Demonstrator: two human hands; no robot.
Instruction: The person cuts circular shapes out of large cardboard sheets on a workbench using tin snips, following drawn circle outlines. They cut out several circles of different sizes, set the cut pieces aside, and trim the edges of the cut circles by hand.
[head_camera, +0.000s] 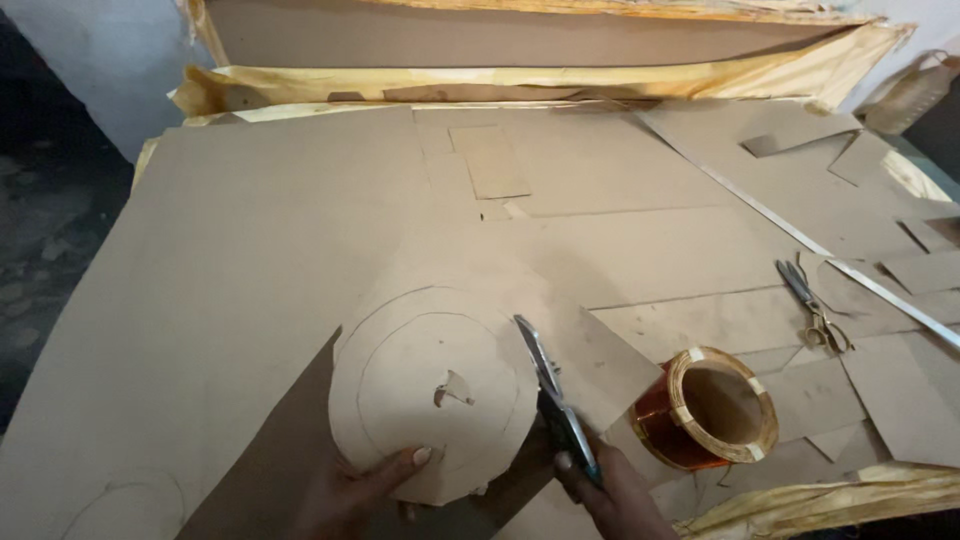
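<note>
cardboard disc (430, 390), pinched at its lower edge by the left hand (345, 495), may tear off the pencilled line if the scissors (555, 400), gripped closed-fisted in the right hand (610, 495), veer.

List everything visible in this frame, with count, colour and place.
cardboard disc: one, brown, pencilled rings, torn centre hole, bottom centre
scissors in use: one, grey, at disc's right edge
spare scissors: one, brass-handled, lying right
copper coil: one, orange with tan wrap, right of disc
metal strip: one, silver, diagonal at right
cardboard sheets: many, brown, covering the table
yellow-wrapped boards: stacked, top
left hand: grip on disc's lower edge
right hand: grip on scissors in use
</note>
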